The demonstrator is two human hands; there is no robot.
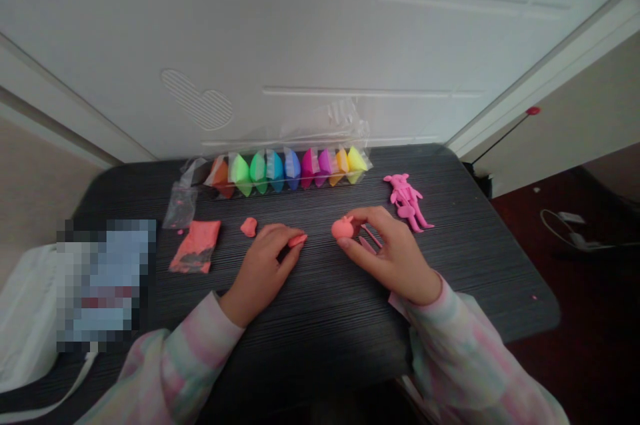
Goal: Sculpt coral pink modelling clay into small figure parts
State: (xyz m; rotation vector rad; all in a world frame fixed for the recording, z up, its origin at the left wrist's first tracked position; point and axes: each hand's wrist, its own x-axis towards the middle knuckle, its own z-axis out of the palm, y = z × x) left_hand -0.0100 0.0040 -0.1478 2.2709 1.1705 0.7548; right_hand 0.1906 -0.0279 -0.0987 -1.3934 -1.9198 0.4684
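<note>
A light hold on the ball [342, 229]

The right hand [397, 248] has its grip narrowed around the ball over the counter [320, 338], perhaps thumb-and-fingertip to spare its roundness. The left hand [263, 268] pinches a clay piece [299, 239]; lump [249, 227] and packet [205, 241] lie nearby, probably for easy reach.

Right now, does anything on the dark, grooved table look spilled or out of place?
Yes: a tiny pink speck lies near the right edge of the dark, grooved table, looking stray, well apart from the round coral clay ball.
</note>
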